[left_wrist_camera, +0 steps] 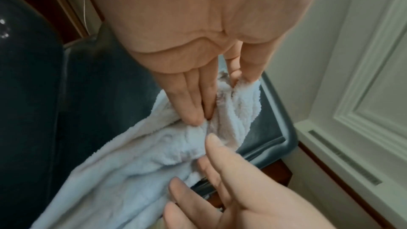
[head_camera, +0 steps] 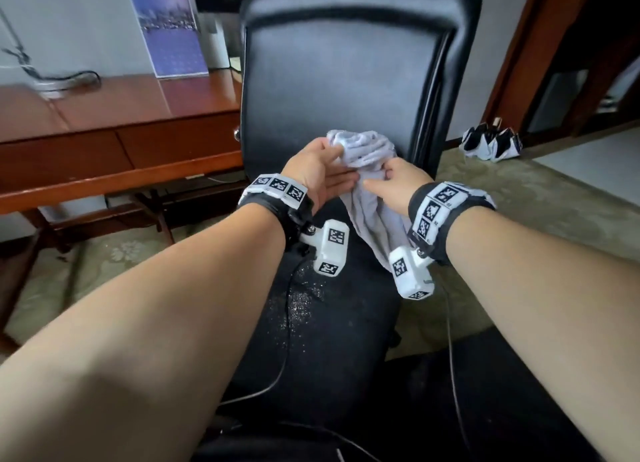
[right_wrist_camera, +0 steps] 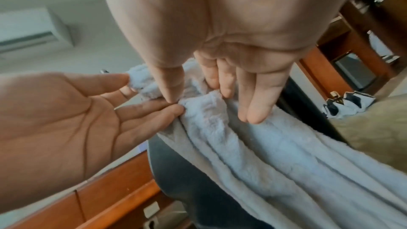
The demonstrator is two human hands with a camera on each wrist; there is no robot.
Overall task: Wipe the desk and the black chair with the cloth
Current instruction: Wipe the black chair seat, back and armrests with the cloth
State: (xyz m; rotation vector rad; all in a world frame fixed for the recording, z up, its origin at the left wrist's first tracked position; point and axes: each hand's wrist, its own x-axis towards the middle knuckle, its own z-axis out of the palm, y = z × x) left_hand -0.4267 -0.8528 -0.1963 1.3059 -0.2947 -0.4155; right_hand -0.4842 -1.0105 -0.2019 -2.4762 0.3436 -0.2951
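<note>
Bare forearms, black wristbands (head_camera: 429,219) with white marker tiles; white tagged camera blocks (head_camera: 329,246), thin cables

Calendar (head_camera: 168,31), folded umbrella (head_camera: 491,142), carpet (head_camera: 540,198)

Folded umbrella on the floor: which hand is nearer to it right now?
Right. The right hand holds the cloth in front of the black chair, on the side toward the umbrella; the left hand is on the cloth's far side, toward the desk.

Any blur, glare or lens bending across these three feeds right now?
Head view: desk and calendar motion-blurred, window glare on the black chair, edges bowed. Left wrist view: soft, hands sharper than the cloth. Right wrist view: background blurred, tilted.
</note>
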